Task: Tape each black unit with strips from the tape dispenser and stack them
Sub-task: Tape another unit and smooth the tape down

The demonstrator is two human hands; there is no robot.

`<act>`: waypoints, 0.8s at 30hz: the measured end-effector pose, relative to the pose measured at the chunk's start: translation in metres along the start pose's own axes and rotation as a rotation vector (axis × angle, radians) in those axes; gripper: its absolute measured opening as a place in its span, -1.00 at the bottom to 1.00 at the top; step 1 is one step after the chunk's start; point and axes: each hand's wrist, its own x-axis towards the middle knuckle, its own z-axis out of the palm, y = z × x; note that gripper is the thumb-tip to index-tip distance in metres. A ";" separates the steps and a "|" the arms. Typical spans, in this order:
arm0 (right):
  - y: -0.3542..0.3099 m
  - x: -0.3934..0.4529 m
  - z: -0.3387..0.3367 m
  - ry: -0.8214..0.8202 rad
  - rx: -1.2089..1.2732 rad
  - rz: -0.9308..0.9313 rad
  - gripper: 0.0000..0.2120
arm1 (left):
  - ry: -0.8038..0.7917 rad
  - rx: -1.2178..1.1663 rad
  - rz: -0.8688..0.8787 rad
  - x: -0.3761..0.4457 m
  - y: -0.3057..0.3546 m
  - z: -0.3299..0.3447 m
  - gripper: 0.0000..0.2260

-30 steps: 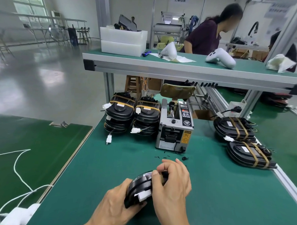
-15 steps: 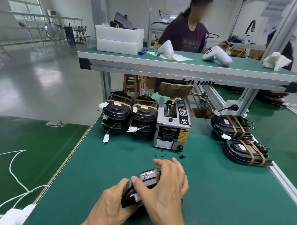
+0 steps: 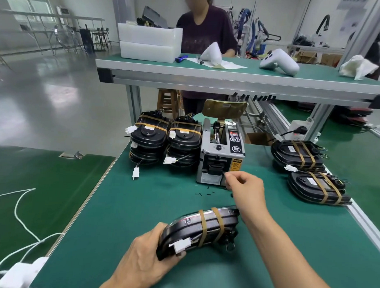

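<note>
- Green-topped table (image 3: 139,206), carrying everything below; tape dispenser (image 3: 220,154) taken as landmark, standing mid-table toward the far edge.
- Raised shelf (image 3: 230,78) above and behind the dispenser, holding a white foam box (image 3: 149,43), two white plastic shells, crumpled white wrap.
- A person in a dark top (image 3: 207,28) standing behind the shelf, beyond the dispenser.
- Two stacks of black units (image 3: 165,140) touching the dispenser's left side, top ones banded with tan tape, white connectors hanging off.
- Two more taped units (image 3: 308,169) well right of the dispenser, lying flat, one overlapping the other near the table edge.
- Black unit in hand (image 3: 201,228) near the front of the table, in front of the dispenser, tilted up on edge, two tan tape strips wrapped across it, white connector at its near end.
- Left hand (image 3: 146,256) clamped on the unit's near end, thumb on top, fingers curled under.
- Right hand (image 3: 244,189) at the dispenser's front right corner, fingers curled, thumb and forefinger pinched together by the outlet; cannot tell whether a strip sits between them.
- White cable (image 3: 20,213) on the lower green surface far left of the dispenser.
- Small black bits (image 3: 201,193) scattered just in front of the dispenser.
</note>
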 end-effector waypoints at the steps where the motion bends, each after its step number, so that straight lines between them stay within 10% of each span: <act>1: 0.004 0.013 0.004 -0.008 -0.004 0.034 -0.79 | 0.001 -0.006 -0.006 0.000 0.000 0.000 -0.56; 24: -0.006 0.076 0.049 0.058 0.441 0.575 -0.89 | 0.004 -0.012 0.015 0.000 -0.001 0.002 -0.55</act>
